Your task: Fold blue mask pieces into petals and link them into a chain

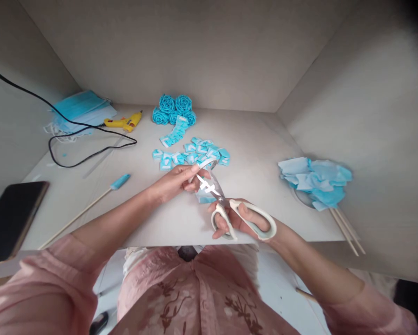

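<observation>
Head view: both of my hands are up over the near middle of the table (258, 158). My left hand (183, 179) pinches a white tape roll (206, 162) between thumb and fingers. My right hand (242, 216) is wrapped on the scissors (221, 200), thumb through the big cream loop, fingers through the small one; loops apart, blades pointing up toward my left hand. Small white bits (206, 186) sit at the blades; can't tell exactly how they're attached. A blue piece (206, 198) shows just below them, partly hidden.

Just beyond my hands: loose heap of blue pieces (202, 150), many with white strips on top. Behind that, a blue pleated strip (176, 132) runs up to the blue rosettes (184, 104), bunched together near the back wall.

Left side: yellow glue gun (125, 122) lying beside stacked face masks (83, 109), black cord (6, 80) looping in front. Nearer me, a stick with a blue tip (120, 182), then a dark phone-like slab (15, 218) at the edge.

Right side: crumpled blue and white sheets (313, 179) piled up, two pale sticks (344, 231) poking out below, past the table edge.
</observation>
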{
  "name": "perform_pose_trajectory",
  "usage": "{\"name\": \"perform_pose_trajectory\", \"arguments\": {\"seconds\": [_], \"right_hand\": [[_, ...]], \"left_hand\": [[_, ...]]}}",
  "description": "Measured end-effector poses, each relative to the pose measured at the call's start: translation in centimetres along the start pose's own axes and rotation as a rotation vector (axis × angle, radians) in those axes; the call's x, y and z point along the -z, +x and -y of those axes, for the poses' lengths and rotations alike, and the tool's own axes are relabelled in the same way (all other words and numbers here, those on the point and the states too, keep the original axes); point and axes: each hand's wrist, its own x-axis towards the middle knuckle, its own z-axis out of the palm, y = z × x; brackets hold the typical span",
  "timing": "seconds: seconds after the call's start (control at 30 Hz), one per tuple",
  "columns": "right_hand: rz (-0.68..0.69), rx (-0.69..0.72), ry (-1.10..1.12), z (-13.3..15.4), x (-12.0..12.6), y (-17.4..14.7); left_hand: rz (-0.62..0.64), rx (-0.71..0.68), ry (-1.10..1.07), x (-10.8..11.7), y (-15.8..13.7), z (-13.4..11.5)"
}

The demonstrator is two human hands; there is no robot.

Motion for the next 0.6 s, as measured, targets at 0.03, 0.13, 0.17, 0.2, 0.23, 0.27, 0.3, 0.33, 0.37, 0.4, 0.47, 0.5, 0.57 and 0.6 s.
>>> {"name": "perform_pose_trajectory", "arguments": {"seconds": [0.03,0.13,0.17,0.2,0.23,0.27,0.3,0.33,0.37,0.4,0.47,0.5,0.57,0.6], "right_hand": [[-0.002,0.005,0.001,0.0,0.0,0.0],[-0.004,0.005,0.006,0.0,0.0,0.2],[0.001,0.004,0.015,0.0,0.0,0.4],[0.005,0.003,0.027,0.0,0.0,0.5],[0.007,0.004,0.042,-0.1,0.0,0.6],[0.009,0.008,0.058,-0.2,0.0,0.8],[0.012,0.012,0.076,-0.2,0.0,0.9],[0.016,0.013,0.096,-0.3,0.0,1.1],[0.017,0.012,0.116,-0.4,-0.1,1.2],[0.018,0.011,0.136,-0.4,-0.2,1.3],[0.004,0.004,0.18,-0.4,-0.5,1.5],[-0.014,-0.003,0.207,-0.4,-0.7,1.5],[-0.051,-0.031,0.28,-0.3,-1.1,1.5],[-0.057,-0.045,0.325,-0.3,-1.3,1.5]], "left_hand": [[0.006,-0.002,0.005,0.0,0.0,0.0],[0.032,0.01,0.032,0.0,-0.2,0.1],[0.046,0.018,0.037,0.1,-0.3,0.2],[0.06,0.026,0.04,0.1,-0.4,0.2],[0.074,0.031,0.041,0.2,-0.4,0.3],[0.09,0.034,0.042,0.2,-0.5,0.3],[0.104,0.034,0.042,0.2,-0.5,0.3],[0.113,0.031,0.04,0.3,-0.5,0.4],[0.118,0.027,0.038,0.3,-0.5,0.3],[0.118,0.022,0.034,0.3,-0.5,0.3],[0.104,0.01,0.026,0.3,-0.5,0.3],[0.096,-0.001,0.025,0.4,-0.5,0.3],[0.085,-0.029,0.031,0.5,-0.5,0.2],[0.082,-0.042,0.038,0.5,-0.5,0.2]]}}
